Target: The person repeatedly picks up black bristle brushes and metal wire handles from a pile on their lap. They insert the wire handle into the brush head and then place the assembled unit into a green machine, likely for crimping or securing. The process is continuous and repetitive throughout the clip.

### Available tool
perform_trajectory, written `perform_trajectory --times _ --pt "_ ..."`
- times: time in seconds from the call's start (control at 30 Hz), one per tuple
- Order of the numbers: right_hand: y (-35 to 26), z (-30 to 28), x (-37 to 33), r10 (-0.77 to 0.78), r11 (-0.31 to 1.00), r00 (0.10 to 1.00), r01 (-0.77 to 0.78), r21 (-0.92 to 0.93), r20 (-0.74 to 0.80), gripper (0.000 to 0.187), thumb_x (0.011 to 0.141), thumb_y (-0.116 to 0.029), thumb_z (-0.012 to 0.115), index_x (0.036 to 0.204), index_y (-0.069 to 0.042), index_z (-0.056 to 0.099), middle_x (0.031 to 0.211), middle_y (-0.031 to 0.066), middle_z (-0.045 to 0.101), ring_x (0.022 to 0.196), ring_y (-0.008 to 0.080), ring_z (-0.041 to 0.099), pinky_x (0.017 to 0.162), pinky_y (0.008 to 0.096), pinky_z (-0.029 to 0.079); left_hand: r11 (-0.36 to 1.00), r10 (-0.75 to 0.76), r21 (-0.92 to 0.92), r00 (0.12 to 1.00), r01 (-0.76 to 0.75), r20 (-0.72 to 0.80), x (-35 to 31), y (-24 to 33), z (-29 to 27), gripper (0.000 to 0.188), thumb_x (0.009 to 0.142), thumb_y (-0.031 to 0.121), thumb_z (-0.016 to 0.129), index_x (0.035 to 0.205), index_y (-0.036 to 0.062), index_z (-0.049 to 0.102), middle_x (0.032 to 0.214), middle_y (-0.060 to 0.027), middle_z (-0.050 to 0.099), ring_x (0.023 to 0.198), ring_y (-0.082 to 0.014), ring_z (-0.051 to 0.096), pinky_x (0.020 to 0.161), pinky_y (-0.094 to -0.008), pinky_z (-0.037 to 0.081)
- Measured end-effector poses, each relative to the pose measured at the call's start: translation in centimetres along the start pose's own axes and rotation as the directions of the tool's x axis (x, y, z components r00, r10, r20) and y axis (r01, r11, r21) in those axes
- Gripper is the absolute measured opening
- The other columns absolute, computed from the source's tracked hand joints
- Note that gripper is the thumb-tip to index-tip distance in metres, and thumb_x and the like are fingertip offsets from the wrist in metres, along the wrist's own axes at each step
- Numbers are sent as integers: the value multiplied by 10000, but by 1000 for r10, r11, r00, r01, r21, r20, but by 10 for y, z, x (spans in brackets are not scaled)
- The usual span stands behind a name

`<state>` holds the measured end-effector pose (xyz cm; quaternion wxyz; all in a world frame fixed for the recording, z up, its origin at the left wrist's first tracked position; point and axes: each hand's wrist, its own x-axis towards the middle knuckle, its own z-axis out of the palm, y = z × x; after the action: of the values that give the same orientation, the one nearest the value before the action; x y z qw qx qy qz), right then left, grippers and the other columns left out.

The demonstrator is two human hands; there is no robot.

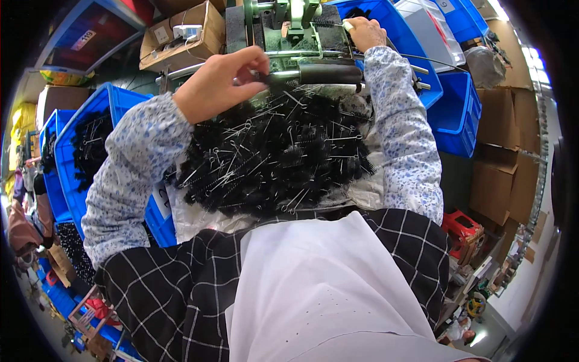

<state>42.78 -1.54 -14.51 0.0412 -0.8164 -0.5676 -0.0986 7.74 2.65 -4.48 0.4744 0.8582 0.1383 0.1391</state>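
Note:
A heap of black bristle brushes with twisted wire stems and small end loops lies in front of me on a pale cloth. Over its far left edge is my left hand, thumb and fingers curled around dark bristles that look like one brush, partly blurred. At the far right, my right hand pinches the wire end of another black brush, which points left toward the metal machine. A dark roller-like bar crosses between the machine and the heap.
Blue bins with black brushes stand to the left. More blue bins are at the right, near stacked cardboard boxes. An open cardboard box sits left of the machine. A red stool is at the lower right.

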Motion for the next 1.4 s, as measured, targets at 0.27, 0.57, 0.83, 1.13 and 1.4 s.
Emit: perform_trajectory --times 0.27,0.57,0.83,1.13,1.4 --pt "27 -58 -14 75 997 963 -76 3 -260 278 868 -296 530 1084 -138 605 946 113 642 856 265 627 757 381 497 995 -94 14 996 94 4 18 -2 18 214 798 62 628 966 22 500 869 -41 593 757 -100 592 673 -247 468" --pt "-94 -83 -87 -304 527 934 2 850 186 289 882 -156 545 1145 -36 555 992 90 627 898 167 607 784 267 474 1000 -10 -6 974 9 -228 22 -19 40 284 791 86 644 1035 22 512 822 -74 584 739 -150 606 674 -279 491" --pt "-51 -12 -22 -41 995 994 49 85 -102 227 848 -185 521 1037 -172 646 904 80 644 882 240 620 756 367 498 767 -153 598 840 -231 521 -37 -9 54 236 761 306 623 936 150 643 767 -42 612 875 -227 510 796 -348 374" --pt "-51 2 -12 -81 978 982 111 176 -169 214 821 -230 560 1007 -203 661 876 53 644 836 237 610 796 399 450 741 -281 634 755 -222 593 -30 -8 62 249 716 373 603 853 179 678 724 -26 606 871 -215 466 772 -360 307" --pt "-45 9 -5 -175 975 979 187 121 -108 272 827 -255 580 1096 -226 616 971 -2 623 937 215 507 831 366 389 816 -267 578 876 -16 401 -20 7 43 165 755 244 593 854 112 594 772 -63 586 867 -260 514 759 -373 342"
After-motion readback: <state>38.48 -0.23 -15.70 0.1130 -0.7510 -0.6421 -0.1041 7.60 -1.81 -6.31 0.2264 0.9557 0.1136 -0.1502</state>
